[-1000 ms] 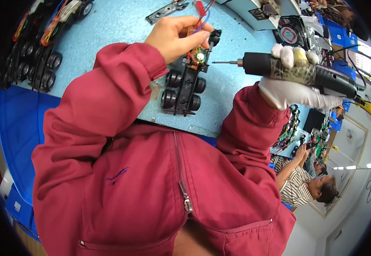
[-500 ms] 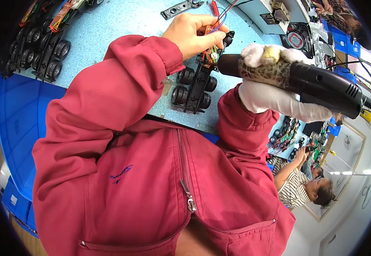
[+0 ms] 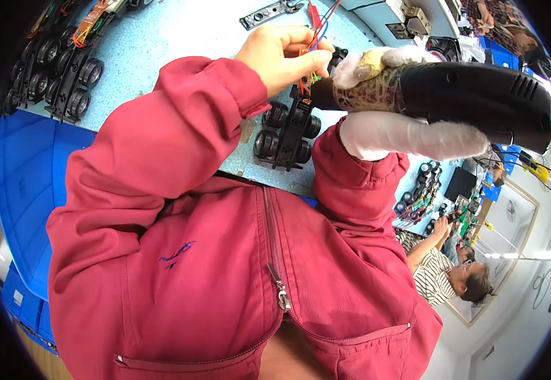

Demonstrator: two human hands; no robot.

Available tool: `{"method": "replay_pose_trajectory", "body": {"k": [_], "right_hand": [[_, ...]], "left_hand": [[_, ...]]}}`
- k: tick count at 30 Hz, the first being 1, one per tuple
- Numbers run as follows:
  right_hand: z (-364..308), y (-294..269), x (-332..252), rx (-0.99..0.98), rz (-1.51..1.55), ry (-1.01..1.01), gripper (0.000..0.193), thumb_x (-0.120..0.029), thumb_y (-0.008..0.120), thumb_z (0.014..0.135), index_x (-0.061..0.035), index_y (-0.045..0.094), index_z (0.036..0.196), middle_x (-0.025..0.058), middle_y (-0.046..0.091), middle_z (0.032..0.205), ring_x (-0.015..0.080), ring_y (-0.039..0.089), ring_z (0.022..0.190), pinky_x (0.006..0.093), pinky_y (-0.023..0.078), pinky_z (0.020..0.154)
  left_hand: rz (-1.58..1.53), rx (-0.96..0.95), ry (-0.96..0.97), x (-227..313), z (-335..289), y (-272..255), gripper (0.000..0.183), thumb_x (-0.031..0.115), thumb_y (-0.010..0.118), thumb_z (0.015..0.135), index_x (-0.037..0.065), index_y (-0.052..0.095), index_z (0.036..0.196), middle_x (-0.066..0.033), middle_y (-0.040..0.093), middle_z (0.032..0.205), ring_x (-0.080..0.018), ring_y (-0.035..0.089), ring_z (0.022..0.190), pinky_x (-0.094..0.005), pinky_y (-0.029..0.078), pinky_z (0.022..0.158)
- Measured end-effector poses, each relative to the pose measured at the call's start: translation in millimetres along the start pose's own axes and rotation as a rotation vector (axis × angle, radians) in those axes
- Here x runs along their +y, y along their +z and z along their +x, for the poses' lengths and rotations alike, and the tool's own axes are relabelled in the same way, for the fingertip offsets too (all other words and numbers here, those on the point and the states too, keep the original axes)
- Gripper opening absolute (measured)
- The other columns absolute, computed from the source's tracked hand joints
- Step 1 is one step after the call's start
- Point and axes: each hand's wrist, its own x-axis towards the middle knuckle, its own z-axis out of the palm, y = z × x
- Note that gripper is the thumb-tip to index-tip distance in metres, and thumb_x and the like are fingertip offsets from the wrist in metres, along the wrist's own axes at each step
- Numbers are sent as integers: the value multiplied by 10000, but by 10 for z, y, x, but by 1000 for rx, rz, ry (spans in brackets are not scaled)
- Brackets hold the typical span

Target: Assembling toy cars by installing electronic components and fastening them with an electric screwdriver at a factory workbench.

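My bare left hand [image 3: 278,60] is closed in a pinch on thin red and blue wires [image 3: 321,30]. These wires rise from a black toy-vehicle chassis [image 3: 290,133] with several black wheels, lying on the bench below the hand. More coloured wires show at the chassis's far end, partly hidden by my fingers. My right hand [image 3: 408,136], in a white glove, grips a thick black corded hand tool [image 3: 478,95] with vents at its rear and tape round its front. The tool's blunt nose is close to the chassis's wired end; whether they touch is hard to tell.
Several wired wheeled chassis [image 3: 54,76] stand at the far left of the pale blue bench [image 3: 155,57]. A black flat part [image 3: 269,14] lies at the back. Blue bins [image 3: 28,202] sit at the left. To the right, a person in a striped top [image 3: 437,272] works beside more chassis.
My right hand and the tool have shifted left and slightly up, the tool's nose nearing the wired end. My left hand has barely moved and keeps its pinch.
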Motion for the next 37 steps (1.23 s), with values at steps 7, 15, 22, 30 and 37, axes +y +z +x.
{"method": "replay_pose_trajectory", "body": {"k": [7,15,22,30,37], "right_hand": [[28,-291,105,-524,705,86,994,-910,383,593,4,552,945,125,574,784,276,501,429,402,431,402],[-47,-315,20,-781,692,273,839,-868,520,560,-57,478,771,66,482,621,227,478,434,344,403,419],[1110,-76,-88,-758,804,137,856,-833,512,626,-15,487,878,95,535,762,251,526,487,405,470,474],[1887,874,411,-347,330,35,666,-744,469,746,-81,517,706,48,476,500,184,466,355,301,410,341],[1407,637,135,-150,274,102,641,-738,465,756,-99,501,725,28,446,481,168,448,357,262,377,343]], "left_hand": [[365,-110,-161,191,-130,-69,271,181,563,907,-13,577,1095,-38,620,871,-88,564,790,-272,476,751],[-89,-82,-285,220,-177,-36,321,105,573,895,41,425,1173,-56,625,915,-96,588,819,-252,479,776],[-114,-69,-262,132,-208,-68,275,72,594,879,32,437,1101,-66,635,882,-92,598,809,-230,469,719],[-149,-19,-258,65,-176,-14,281,84,604,878,-17,541,1133,-68,647,866,-82,603,789,-195,453,613],[-83,-7,-447,163,-243,-98,351,91,627,862,1,524,1186,-67,660,869,-79,613,770,-183,421,532]]}}
